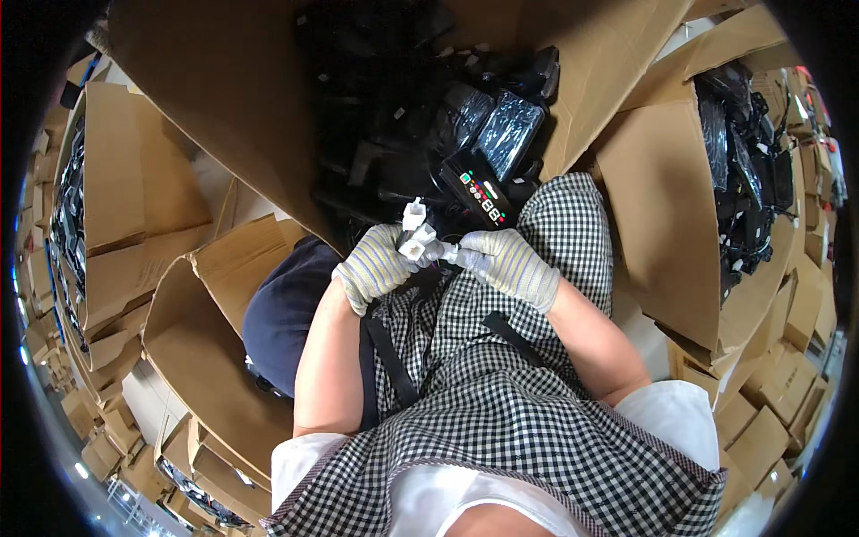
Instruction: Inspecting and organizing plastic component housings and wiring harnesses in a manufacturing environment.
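Observation:
My left hand (371, 267), in a striped knit glove, is closed round a bunch of white plastic wire connectors (415, 240). My right hand (512, 266), gloved alike, pinches a small white connector (449, 253) close beside them, fingertips almost meeting the left ones. Just beyond my hands lies a black display panel (476, 191) with lit digits and coloured symbols. It rests at the near side of a large carton (224, 98) full of black parts. Whether its wires run to the connectors in my hands I cannot tell.
Film-wrapped black units (508, 134) lie in the big carton behind the panel. To the right stands an open carton (658, 206) of wrapped black parts; at the left is another carton (134, 179). A tall open box (192, 358) stands by my left leg.

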A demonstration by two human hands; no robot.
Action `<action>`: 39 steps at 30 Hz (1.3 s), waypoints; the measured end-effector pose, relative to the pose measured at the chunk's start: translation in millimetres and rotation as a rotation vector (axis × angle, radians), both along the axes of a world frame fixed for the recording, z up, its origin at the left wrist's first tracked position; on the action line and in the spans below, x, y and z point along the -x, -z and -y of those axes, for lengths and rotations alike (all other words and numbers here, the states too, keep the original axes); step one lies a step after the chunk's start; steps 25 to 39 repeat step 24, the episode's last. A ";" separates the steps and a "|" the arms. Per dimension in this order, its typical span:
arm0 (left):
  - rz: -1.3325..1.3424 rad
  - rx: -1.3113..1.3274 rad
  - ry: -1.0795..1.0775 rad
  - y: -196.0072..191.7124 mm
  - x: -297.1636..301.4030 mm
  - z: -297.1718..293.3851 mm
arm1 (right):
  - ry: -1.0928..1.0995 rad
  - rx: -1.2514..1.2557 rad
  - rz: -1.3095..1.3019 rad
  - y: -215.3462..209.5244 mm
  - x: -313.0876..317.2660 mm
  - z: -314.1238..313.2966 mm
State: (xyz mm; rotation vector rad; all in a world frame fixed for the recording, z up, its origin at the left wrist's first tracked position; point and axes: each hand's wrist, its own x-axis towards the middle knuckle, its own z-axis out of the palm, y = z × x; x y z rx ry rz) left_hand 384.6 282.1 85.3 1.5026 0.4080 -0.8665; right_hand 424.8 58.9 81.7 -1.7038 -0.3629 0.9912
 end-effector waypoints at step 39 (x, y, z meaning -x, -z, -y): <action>0.206 -0.160 -0.536 -29.7 -12.1 -2.0 | 0.150 -0.324 0.394 -18.8 -207.3 -106.2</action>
